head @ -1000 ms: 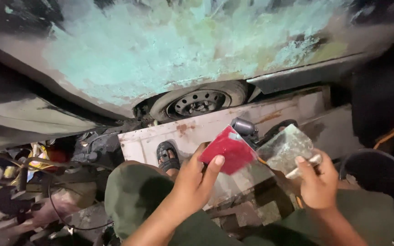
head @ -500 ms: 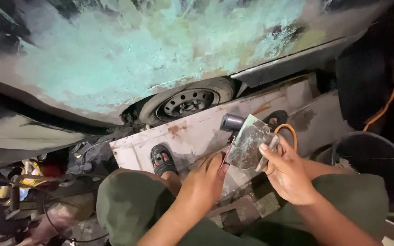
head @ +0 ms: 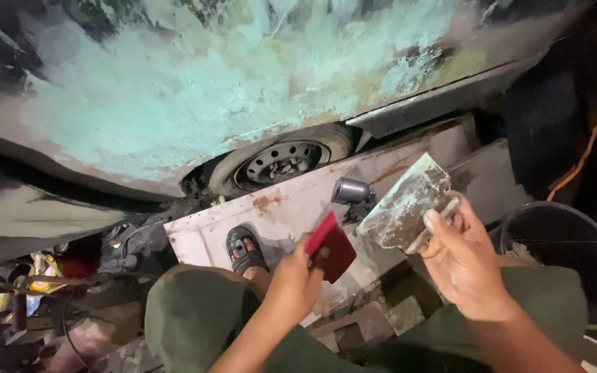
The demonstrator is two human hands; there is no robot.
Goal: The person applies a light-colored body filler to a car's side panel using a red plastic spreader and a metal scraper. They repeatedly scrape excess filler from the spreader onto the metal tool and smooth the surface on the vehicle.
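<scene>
Gripping a red spreader [head: 332,246] left hand [head: 297,284], smeared putty blade [head: 406,203] right hand [head: 466,266].

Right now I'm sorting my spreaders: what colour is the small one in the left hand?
Red, seen in the head view: the left hand holds the red spreader.

We have drawn our left hand [head: 297,280] and its red spreader [head: 332,246] down and clear of the putty board [head: 403,211] in our right hand [head: 466,266].
</scene>
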